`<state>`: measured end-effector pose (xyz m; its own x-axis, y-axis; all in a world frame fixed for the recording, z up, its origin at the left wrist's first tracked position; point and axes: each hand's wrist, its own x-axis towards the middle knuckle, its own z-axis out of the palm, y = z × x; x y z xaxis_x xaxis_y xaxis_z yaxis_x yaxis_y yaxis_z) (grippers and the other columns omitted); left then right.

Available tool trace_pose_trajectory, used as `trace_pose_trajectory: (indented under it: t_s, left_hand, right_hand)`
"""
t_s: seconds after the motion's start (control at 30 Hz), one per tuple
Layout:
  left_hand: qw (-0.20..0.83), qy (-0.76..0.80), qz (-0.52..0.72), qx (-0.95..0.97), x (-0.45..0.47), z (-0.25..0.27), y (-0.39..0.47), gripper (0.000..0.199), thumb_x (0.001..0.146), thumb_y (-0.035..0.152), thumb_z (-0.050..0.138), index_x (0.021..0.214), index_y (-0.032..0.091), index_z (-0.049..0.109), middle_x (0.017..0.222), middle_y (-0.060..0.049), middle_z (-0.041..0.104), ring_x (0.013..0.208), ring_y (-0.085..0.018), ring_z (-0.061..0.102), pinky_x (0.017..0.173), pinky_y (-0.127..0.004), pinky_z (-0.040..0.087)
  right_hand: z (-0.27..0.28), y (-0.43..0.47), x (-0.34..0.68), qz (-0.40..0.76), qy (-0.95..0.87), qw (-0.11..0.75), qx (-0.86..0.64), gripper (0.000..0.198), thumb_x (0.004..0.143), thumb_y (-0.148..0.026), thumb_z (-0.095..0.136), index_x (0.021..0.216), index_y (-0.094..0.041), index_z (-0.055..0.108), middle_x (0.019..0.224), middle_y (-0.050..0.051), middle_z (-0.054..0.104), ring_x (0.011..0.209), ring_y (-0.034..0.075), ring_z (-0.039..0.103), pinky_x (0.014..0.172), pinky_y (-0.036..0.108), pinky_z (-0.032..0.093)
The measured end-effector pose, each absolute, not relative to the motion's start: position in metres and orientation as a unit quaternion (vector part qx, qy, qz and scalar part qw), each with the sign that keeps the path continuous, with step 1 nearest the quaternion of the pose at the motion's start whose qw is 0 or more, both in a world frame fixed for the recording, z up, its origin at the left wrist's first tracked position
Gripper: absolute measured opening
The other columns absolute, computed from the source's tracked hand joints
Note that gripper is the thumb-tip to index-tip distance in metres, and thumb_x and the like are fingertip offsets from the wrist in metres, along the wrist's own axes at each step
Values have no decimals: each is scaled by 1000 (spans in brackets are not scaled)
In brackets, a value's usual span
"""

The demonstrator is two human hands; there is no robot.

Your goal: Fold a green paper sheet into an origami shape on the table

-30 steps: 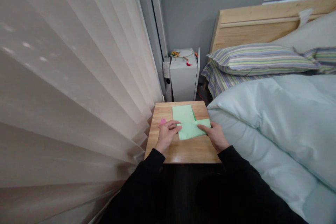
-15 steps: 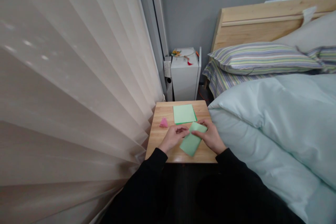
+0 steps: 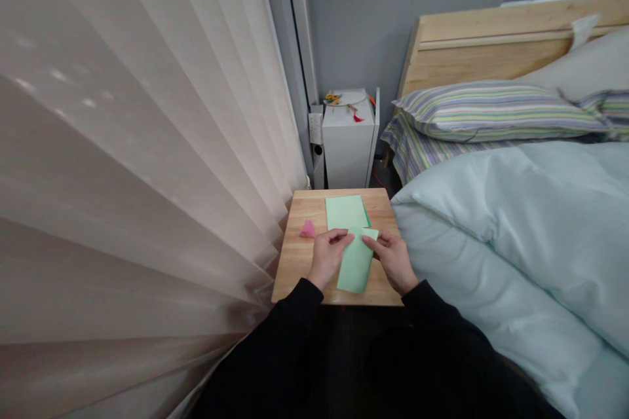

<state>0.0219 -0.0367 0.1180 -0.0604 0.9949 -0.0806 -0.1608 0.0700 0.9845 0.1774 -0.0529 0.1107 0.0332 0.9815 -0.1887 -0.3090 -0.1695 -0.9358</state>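
A light green folded sheet of paper (image 3: 356,266), longer than it is wide, is held up over the front of the small wooden table (image 3: 292,262). My left hand (image 3: 330,254) pinches its upper left edge between thumb and fingers. At the upper right corner my right hand (image 3: 394,258) pinches the same sheet, thumb on the near face. Just behind lies a stack of green square paper (image 3: 344,211), pale on top with a darker green edge showing. To the left of my left hand sits a small pink folded paper piece (image 3: 307,229).
A pleated curtain (image 3: 196,144) hangs along the table's left side. The bed with its pale blue quilt (image 3: 515,222) borders the right. Behind the table stands a white cabinet (image 3: 346,150) with a tasselled ornament on top.
The folded green sheet has turned to stand more upright. My left hand has closed on its upper left edge, and my right hand has shifted slightly lower at the right corner.
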Motion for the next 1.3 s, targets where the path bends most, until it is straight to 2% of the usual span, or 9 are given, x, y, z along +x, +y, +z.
trace_pose_trajectory:
  t_s: [0.17, 0.4, 0.67, 0.9, 1.3]
  left_hand:
    - [537, 505, 537, 410, 23, 117, -37, 29, 61, 34, 89, 79, 14, 79, 75, -4, 74, 68, -15, 62, 70, -29, 50]
    - [542, 503, 536, 407, 23, 115, -38, 30, 63, 34, 90, 81, 13, 79, 76, -5, 74, 70, -16, 63, 71, -30, 51]
    - [559, 499, 543, 378, 23, 113, -38, 34, 62, 36, 91, 84, 12, 80, 80, -7, 76, 73, -16, 65, 72, -29, 51]
    - [578, 494, 540, 360, 20, 113, -36, 39, 57, 41, 93, 80, 12, 79, 80, -6, 76, 71, -15, 64, 69, -28, 50]
    - [580, 490, 536, 369, 20, 110, -35, 38, 60, 41, 92, 83, 13, 80, 83, -7, 77, 74, -18, 67, 73, -31, 53]
  right_hand:
    - [113, -52, 179, 599, -332, 545, -483, 47, 56, -51, 93, 83, -16, 78, 81, 6, 79, 71, 20, 71, 73, 34, 58]
    - [111, -51, 181, 592, -350, 542, -483, 46, 56, -53, 93, 78, -16, 76, 77, 6, 78, 70, 21, 71, 73, 36, 58]
    - [114, -52, 181, 601, -326, 547, -483, 46, 54, -54, 94, 73, -16, 74, 70, 3, 74, 65, 16, 66, 68, 30, 57]
    - [115, -52, 179, 602, -287, 561, -490, 50, 55, -58, 92, 75, -16, 76, 77, 5, 74, 68, 16, 66, 67, 30, 58]
    - [118, -49, 181, 583, -308, 553, -509, 50, 54, -60, 92, 69, -15, 73, 73, 4, 73, 66, 17, 67, 67, 31, 60]
